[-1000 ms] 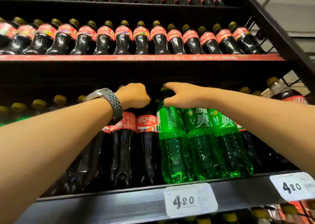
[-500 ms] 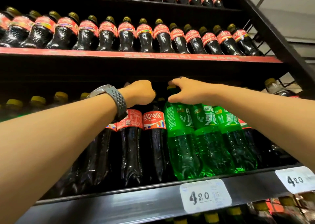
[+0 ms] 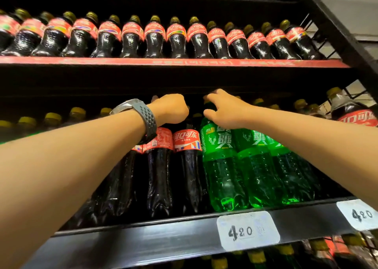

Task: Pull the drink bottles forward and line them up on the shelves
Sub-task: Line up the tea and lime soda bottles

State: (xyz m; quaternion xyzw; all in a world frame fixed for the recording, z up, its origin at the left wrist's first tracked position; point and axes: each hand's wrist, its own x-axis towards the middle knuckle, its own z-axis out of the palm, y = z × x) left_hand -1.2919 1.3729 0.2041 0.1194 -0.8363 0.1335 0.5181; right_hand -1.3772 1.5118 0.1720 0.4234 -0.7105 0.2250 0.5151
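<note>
Well to the left of the first green bottle (image 3: 223, 166), yellow-capped bottles (image 3: 53, 116) stand deep in shadow at the back of the shelf, so that stretch looks not yet faced. Nearer it, the left forearm reaches up and in, a grey watch (image 3: 141, 115) at the wrist. The left hand (image 3: 171, 109) sits just left of the green bottle's top, its fingers curled under the knuckles over the neck of a cola bottle (image 3: 158, 166). The neck itself is hidden, but the fist looks closed round it. I judge the grip is taken high because the shelf above leaves only the tops within reach.

Between that one and the green bottle stands a second cola bottle (image 3: 187, 166), touching the green one's side. All three bases sit just behind the shelf lip (image 3: 143, 240), so they are already at the front.

On the green bottle itself, the right hand (image 3: 223, 111) straddles the neck, thumb below the cap and forefinger above it, pinching it. This is probably to steady it or nudge it into line with its neighbours. To its right, two more green bottles (image 3: 259, 166) press shoulder to shoulder, and below them a handwritten price tag (image 3: 247, 231) is stuck on the lip. Far right of the green bottle, another cola bottle (image 3: 351, 113) stands apart by the rack's upright. Above the green bottle, a tidy row of small cola bottles (image 3: 176, 37) fills the next shelf.
</note>
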